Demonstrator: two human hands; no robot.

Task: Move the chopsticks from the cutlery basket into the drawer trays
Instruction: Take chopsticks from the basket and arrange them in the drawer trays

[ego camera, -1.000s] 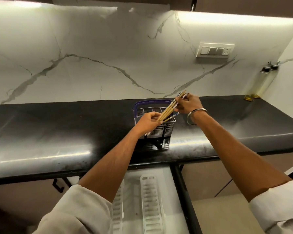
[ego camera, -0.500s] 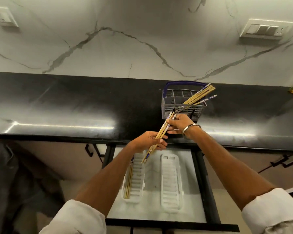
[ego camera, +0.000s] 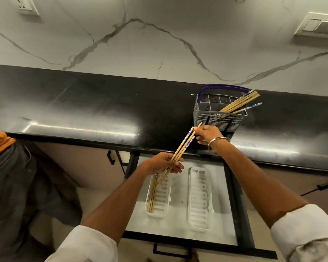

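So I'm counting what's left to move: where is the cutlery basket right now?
In the head view, the cutlery basket stands on the black counter at right, just beyond the right hand, with chopsticks leaning out.

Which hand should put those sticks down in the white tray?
Probably the left hand. It grips the bundle of chopsticks and hangs right above the left tray, where a few already lie. The right hand only pinches their top ends, farther up by the cutlery basket.
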